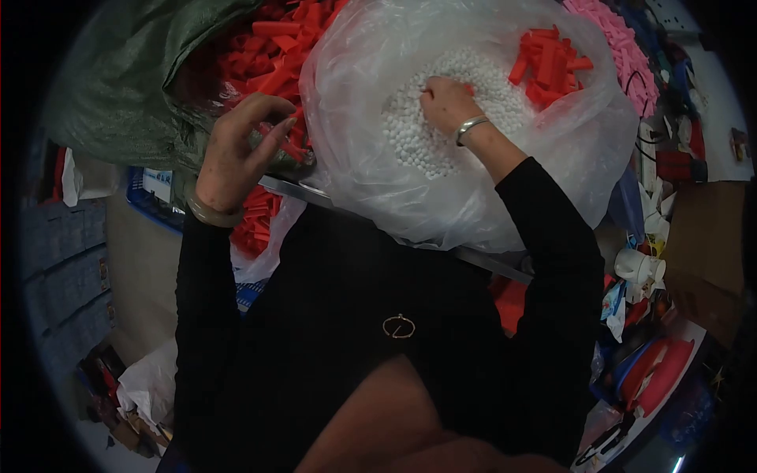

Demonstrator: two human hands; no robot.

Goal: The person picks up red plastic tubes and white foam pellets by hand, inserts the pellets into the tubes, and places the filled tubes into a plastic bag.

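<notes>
My right hand (451, 104) is closed, fingers curled down among small white balls (430, 158) in a large clear plastic bag (347, 165). A bit of a red piece (469, 89) peeks out just beyond its knuckles; what the fingers hold is hidden. Over at the left, my left hand (240, 146) is raised, thumb and fingers bent with a gap between them. Its fingertips are close to loose red plastic pieces (296, 47) heaped by a green woven sack (118, 94). A cluster of red pieces (548, 67) lies in the bag's right side.
Pink pieces (611, 39) are piled at the back right. Below my left forearm sit a bag of red pieces (256, 225) and a blue basket (150, 201). A metal edge (315, 195) runs before my lap. At right are a white cup (635, 266) and a cardboard box (706, 236).
</notes>
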